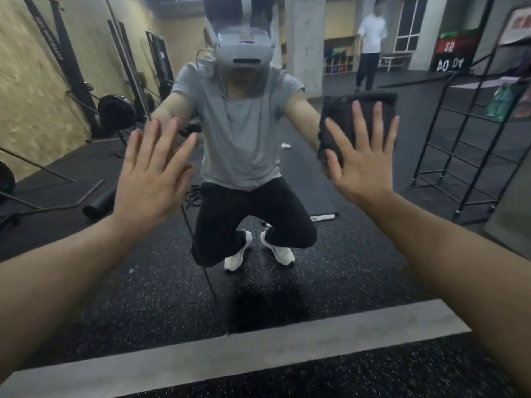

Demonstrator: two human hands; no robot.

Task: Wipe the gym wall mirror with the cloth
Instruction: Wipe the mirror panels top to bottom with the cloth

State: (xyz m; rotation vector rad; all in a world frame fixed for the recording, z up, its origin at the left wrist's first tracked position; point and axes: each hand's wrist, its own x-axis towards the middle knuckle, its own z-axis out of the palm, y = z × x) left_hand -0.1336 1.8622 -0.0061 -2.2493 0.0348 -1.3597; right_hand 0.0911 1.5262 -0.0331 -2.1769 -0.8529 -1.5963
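Black speckled rubber floor (pixel 161 305), grey concrete ledge (pixel 258 349) across bottom. Black wire shelf rack (pixel 465 156) right, yellowish wall (pixel 37 90) upper left, bright window (pixel 408 24) upper right.

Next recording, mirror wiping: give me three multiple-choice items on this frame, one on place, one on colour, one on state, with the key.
1. Where is the cloth?
A. under the right hand, against the mirror
B. on the floor
C. under the left hand

2. What colour is the cloth?
A. white
B. yellow
C. dark grey to black

3. How are the left hand's fingers?
A. curled into a fist
B. straight and spread
C. pinching the cloth

Key: 1 A, the right palm lies flat over it on the glass; 2 C, its pile looks dark; 3 B, the hand is flat, holding nothing.
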